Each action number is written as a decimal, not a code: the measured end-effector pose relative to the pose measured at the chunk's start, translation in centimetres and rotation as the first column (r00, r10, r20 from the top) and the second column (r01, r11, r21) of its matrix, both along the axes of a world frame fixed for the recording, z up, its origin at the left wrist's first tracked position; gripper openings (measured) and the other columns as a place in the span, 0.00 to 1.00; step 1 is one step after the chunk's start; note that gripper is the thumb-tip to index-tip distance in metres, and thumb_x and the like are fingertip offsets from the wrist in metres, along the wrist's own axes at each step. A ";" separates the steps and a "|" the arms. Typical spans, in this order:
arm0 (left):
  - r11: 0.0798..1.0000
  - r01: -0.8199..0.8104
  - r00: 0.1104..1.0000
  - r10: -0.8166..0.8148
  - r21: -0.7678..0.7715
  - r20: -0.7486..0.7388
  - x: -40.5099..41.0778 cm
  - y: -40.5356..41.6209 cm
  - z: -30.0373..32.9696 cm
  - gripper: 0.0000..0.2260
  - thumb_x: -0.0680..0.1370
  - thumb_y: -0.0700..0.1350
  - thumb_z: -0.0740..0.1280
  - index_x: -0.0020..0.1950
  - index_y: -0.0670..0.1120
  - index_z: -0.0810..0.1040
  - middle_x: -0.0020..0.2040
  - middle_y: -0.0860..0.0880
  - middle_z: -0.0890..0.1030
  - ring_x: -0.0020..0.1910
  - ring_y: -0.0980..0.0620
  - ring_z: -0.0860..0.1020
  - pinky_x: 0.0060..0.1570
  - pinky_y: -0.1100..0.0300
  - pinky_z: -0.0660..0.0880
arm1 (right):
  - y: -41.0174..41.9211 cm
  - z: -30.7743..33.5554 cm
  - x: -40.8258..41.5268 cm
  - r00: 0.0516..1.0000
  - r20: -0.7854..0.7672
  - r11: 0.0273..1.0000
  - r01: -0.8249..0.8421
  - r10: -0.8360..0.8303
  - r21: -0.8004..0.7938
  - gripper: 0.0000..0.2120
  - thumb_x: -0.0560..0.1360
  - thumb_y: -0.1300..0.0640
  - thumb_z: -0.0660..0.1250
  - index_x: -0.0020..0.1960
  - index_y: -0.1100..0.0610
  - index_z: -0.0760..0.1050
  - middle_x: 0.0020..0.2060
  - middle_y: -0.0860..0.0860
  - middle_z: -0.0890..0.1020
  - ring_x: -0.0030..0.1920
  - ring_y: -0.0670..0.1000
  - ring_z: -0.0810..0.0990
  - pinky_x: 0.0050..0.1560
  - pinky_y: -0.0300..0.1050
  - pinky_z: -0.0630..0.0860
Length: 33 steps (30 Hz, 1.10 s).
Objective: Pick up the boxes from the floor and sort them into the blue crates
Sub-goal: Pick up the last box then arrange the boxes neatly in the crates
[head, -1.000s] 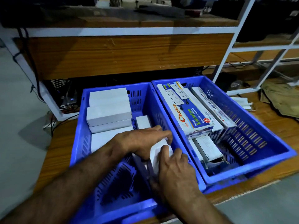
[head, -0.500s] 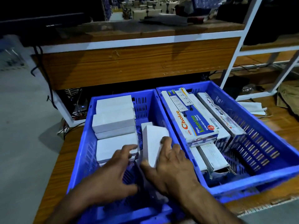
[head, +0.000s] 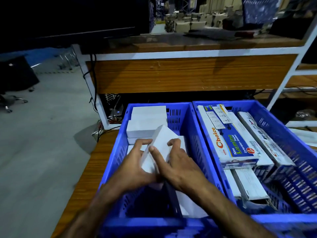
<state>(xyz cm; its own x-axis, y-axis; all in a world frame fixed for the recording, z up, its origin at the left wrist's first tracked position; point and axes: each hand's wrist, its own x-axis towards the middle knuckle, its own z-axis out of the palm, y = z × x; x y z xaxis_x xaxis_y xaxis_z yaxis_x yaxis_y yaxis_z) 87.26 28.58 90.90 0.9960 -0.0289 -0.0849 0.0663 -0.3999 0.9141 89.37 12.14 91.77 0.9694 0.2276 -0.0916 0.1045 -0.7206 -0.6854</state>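
Wooden platform, left blue crate (head: 190, 134), both hands' grip curled round tilted white box (head: 161, 143), left hand (head: 135, 167), right hand (head: 181, 167).

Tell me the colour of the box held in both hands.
Plain white box, tilted over the left blue crate; the head view shows it.

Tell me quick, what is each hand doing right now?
Left hand: grips the tilted white box from its left side.
Right hand: grips the same white box, fingers curled around it.
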 end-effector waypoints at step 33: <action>0.196 0.052 0.966 -0.258 0.979 0.001 9.1 4.8 -5.2 0.44 0.70 0.57 0.77 0.78 0.46 0.57 0.68 0.43 0.66 0.65 0.43 0.70 0.60 0.51 0.72 | 3.1 -6.2 9.9 0.975 0.038 0.846 -0.170 0.219 -0.506 0.49 0.69 0.45 0.78 0.80 0.44 0.53 0.68 0.61 0.65 0.59 0.63 0.78 0.59 0.57 0.78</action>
